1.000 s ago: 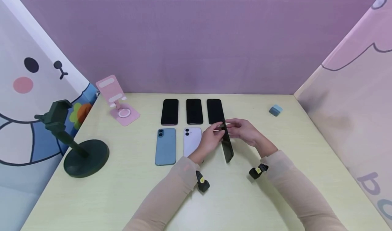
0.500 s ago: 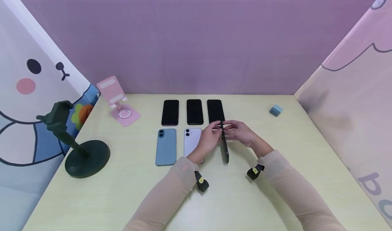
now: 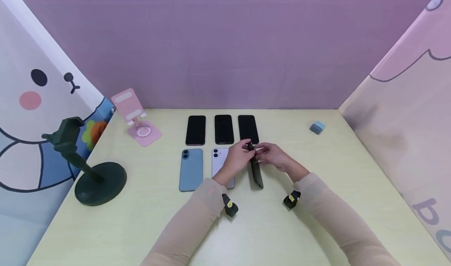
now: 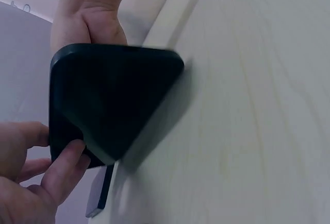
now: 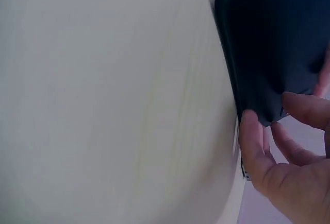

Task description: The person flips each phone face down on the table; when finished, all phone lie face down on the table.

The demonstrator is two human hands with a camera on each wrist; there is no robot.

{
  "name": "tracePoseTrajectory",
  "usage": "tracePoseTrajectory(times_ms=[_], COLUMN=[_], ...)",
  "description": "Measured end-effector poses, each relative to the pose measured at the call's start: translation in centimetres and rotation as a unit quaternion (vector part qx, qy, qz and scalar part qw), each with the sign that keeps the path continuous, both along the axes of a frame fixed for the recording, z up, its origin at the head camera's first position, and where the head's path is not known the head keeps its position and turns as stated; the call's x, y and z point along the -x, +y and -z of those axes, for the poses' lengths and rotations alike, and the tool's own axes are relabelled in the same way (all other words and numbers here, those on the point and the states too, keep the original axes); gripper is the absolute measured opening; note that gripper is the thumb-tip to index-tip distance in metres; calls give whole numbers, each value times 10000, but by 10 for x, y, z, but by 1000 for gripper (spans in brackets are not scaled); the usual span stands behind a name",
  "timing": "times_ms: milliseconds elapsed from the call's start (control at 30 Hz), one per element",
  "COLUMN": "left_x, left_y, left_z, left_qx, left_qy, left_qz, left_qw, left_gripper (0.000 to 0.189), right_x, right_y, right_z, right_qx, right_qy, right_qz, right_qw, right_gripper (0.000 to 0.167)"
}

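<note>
A black smartphone [image 3: 257,174] stands tilted on its long side between my two hands, and its lower end lies close to the table. My left hand [image 3: 238,159] pinches the far end from the left, with the fingertips on the face and edge in the left wrist view [image 4: 44,183]. From the other side, my right hand [image 3: 276,157] holds the same end; its thumb and fingers touch the dark phone [image 5: 273,44] in the right wrist view. Just beyond my hands lies another black phone [image 3: 248,128], and a lavender phone [image 3: 219,158] is partly hidden by my left hand.
Two more dark phones, a left one [image 3: 195,129] and a middle one [image 3: 224,129], lie in the back row. A blue phone [image 3: 191,170] lies in front of them. Left are a pink stand [image 3: 144,134] and a dark green stand [image 3: 100,183]; a blue block [image 3: 317,127] sits right.
The held phone has turned, from a slanted face through nearly edge-on to a slant again. Its far end and both hands have shifted slightly left. The other phones stay put.
</note>
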State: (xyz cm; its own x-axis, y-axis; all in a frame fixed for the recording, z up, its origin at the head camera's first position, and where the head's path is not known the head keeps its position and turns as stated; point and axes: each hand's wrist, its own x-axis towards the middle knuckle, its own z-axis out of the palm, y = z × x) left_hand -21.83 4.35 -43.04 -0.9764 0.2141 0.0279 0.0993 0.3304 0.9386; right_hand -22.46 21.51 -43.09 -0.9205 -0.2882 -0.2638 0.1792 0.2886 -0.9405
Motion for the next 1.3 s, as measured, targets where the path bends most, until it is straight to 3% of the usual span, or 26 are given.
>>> tracePoseTrajectory(times_ms=[500,800,967,1167,1300], left_x=[3,5,6,4,6], left_y=[-2,0,1,5,4], left_z=[11,15,17,13,13], left_qx=[1327,1611,2076,2847,2918], left_qy=[233,243,259,220,214], left_qz=[-254,-158,-91,141,241], left_qw=[9906,9865,9778,9583,9559], left_gripper=[41,40,40,41,38], right_x=[3,4,7,8,9], right_y=[-3,-3,-4,-4,-4], right_z=[0,-1,-1,-2,-4], right_qx=[-951,-1509,-1760,-1971,-2048], right_qy=[280,475,465,476,413], right_qz=[289,379,387,416,343], right_qw=[9947,9867,9825,9783,9773], right_gripper=[39,34,32,31,31])
